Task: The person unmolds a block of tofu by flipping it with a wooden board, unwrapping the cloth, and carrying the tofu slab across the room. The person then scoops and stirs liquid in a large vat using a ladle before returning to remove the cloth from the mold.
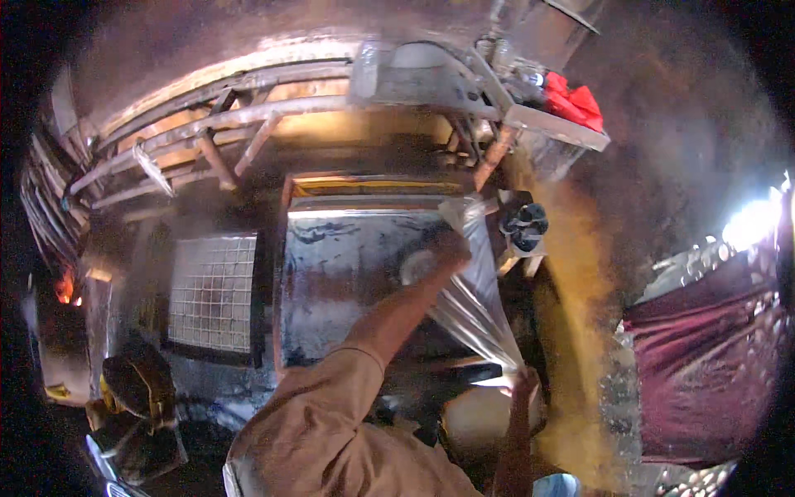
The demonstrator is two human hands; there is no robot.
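Observation:
A thin, translucent plastic sheet (479,286) stretches in taut folds between my two hands, over the right side of a dark, wet-looking flat surface (331,273). My left hand (450,248) reaches across that surface and is closed on the far part of the sheet; motion blurs its fingers. Nearer to me, at the lower right, my right hand (522,383) grips the gathered near end. A pale, pointed piece (493,382) shows beside the right hand; I cannot make out what it is.
Left of the dark surface lies a white grid panel (211,290). Behind runs a pole railing (248,112), with a red cloth (573,103) on a ledge. A dark round container (526,225) stands to the right, maroon cloth (704,364) farther out. Flames (65,286) show far left.

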